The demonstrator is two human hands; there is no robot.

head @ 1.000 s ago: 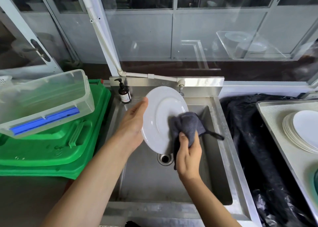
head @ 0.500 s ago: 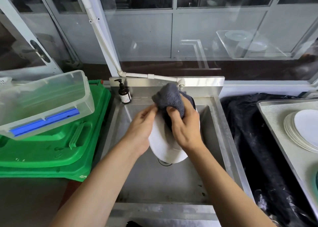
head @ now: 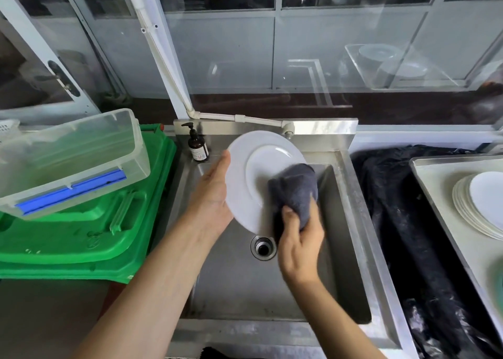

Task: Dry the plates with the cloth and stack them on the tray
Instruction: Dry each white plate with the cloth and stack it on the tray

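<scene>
Over the stainless steel sink (head: pixel 351 222), the left hand (head: pixel 211 195) held a white plate (head: pixel 253 168) tilted on edge, the palm cupping its left rim with the thumb lying along the front edge; the fingers behind the plate were hidden. The right hand (head: pixel 299 244) gripped a bunched grey cloth (head: pixel 295 192), thumb curled over its lower fold, and pressed it against the plate's lower right face. The plate hung above the back half of the basin, the drain (head: pixel 263 247) showing just below it.

A brown pump bottle (head: pixel 198 146) stood at the sink's back left corner. To the left, a clear plastic container with a blue latch (head: pixel 70 162) rested tilted on a green plastic crate (head: pixel 81 239). To the right of the sink lay dark plastic sheeting (head: pixel 408 222), and beyond it a metal tray (head: pixel 441 179) carried a stack of white plates (head: pixel 481 203) near its right side.
</scene>
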